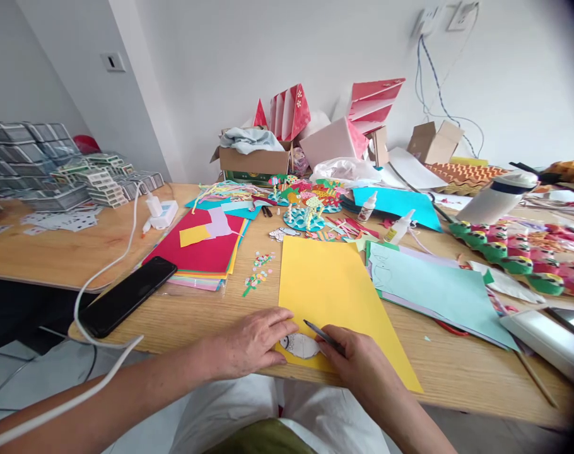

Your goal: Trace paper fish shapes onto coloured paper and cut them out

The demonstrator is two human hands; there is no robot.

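Observation:
A yellow paper sheet [332, 290] lies on the wooden table [183, 315] in front of me. A small white fish-shaped cut-out [299, 345] rests on its near left corner. My left hand [251, 342] lies flat with its fingers spread, pressing on the cut-out and the sheet's edge. My right hand [357, 359] is closed on a grey pencil [321, 334], whose tip points up and to the left just above the cut-out.
A black phone [127, 294] and a white cable [98, 277] lie at the left, beside a stack of coloured paper [202, 249]. Light blue sheets [433, 290], glue bottles [367, 207], paper crafts [306, 211], cardboard boxes [253, 161] and a white bottle [497, 197] crowd the back and right.

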